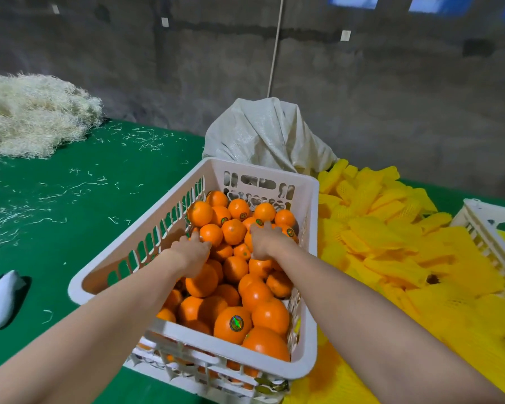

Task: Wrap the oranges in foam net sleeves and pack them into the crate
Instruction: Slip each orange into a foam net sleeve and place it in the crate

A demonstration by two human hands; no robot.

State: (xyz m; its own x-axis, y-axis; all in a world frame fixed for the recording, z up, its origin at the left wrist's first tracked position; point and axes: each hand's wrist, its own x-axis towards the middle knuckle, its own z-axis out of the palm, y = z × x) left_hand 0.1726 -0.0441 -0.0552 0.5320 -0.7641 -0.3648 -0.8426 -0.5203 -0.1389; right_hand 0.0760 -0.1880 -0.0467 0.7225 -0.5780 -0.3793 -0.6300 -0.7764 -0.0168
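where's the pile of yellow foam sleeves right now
In the head view the yellow foam sleeves lie heaped on the right, beside the crate of oranges, with the grey sack at their far end and a second crate further right.

No text, brand or number can be read anywhere. Several oranges (233, 231) in the white crate (314, 199) carry a small round sticker (236, 322), clearest on a front orange as a dark ring around a shiny green centre, but its print is too small to make out. The cut-out shapes (258, 182) in the crate's far end and the small pale tags (345, 35) on the grey wall (391, 97) behind show no legible characters.
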